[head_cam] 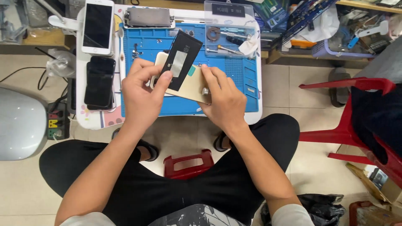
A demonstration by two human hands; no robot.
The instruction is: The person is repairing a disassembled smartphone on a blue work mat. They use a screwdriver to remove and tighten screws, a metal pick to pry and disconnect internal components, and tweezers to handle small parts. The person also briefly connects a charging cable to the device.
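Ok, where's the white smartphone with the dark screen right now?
In the head view, the white smartphone with the dark screen lies at the table's upper left, just above the stacked black phones and left of the blue work mat.

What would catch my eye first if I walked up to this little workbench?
Two bare hands at the centre: the left hand and right hand grip a gold phone shell with a black battery lifting off it. Beneath lies a bright blue work mat, with a white phone at upper left.

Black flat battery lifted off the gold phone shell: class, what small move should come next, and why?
Probably tilt the black flat battery further up with the left hand, since its lower end still sits on the gold phone shell, which the right hand steadies.
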